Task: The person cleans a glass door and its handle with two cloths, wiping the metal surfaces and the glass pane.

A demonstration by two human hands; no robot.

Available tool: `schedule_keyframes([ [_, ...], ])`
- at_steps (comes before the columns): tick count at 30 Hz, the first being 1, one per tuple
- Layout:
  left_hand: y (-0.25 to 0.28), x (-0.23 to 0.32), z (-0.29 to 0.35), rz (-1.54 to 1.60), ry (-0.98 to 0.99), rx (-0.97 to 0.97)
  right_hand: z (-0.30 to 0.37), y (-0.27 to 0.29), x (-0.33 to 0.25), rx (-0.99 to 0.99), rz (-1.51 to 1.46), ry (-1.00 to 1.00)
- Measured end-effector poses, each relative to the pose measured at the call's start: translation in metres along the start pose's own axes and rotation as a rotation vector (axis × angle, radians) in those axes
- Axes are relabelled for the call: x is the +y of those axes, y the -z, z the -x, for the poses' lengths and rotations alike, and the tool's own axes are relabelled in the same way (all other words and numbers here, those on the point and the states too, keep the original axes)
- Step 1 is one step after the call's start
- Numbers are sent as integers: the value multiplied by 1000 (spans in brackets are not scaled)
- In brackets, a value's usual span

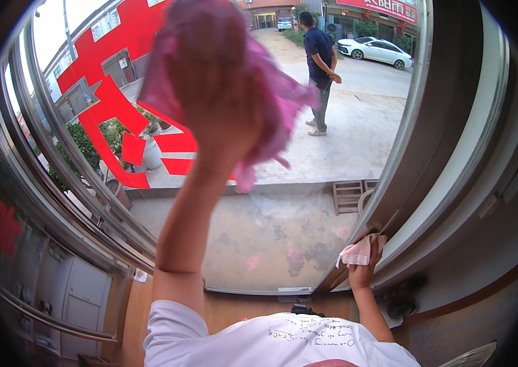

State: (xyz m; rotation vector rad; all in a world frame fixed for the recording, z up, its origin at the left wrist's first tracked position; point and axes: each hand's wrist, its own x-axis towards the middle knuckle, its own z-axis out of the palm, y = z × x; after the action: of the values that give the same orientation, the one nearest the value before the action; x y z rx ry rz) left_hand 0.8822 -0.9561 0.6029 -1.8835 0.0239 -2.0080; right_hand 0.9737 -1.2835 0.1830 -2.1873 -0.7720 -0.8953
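Observation:
Raised high in front of me, my left hand (pixel 222 116) is pressed over a bright pink cloth (pixel 280 101) against the glass pane. Motion blurs both the hand and the cloth, and the fingers are smeared. Lower on the right, my right hand (pixel 363 276) is closed on a small pale pink cloth (pixel 357 252). That cloth rests against the brown upright frame (pixel 401 177) at the pane's right edge.
Large red decals (pixel 103 116) cover the left of the glass. Metal rails (pixel 72 165) curve along the left side. Outside stand a person in dark clothes (pixel 319 61), a white car (pixel 376 50) and a wooden crate (pixel 347 197). A concrete step (pixel 259 189) crosses beyond the glass.

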Motion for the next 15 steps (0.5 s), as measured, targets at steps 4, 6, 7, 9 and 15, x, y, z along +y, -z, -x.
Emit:
schedule_keyframes([
  [4,-6,85,57,300,24,-284,0,-3,-7,89,-78,-74],
  [6,4,107,101,465,-75,-382,-3,-4,-21,116,-119,-74],
  [7,9,115,124,603,-48,-442,-11,0,-33,123,-127,-50],
  [9,13,116,157,804,56,-490,-21,8,-48,169,-152,-43],
  [15,30,66,192,256,-45,-312,-45,35,-73,135,-82,77],
])
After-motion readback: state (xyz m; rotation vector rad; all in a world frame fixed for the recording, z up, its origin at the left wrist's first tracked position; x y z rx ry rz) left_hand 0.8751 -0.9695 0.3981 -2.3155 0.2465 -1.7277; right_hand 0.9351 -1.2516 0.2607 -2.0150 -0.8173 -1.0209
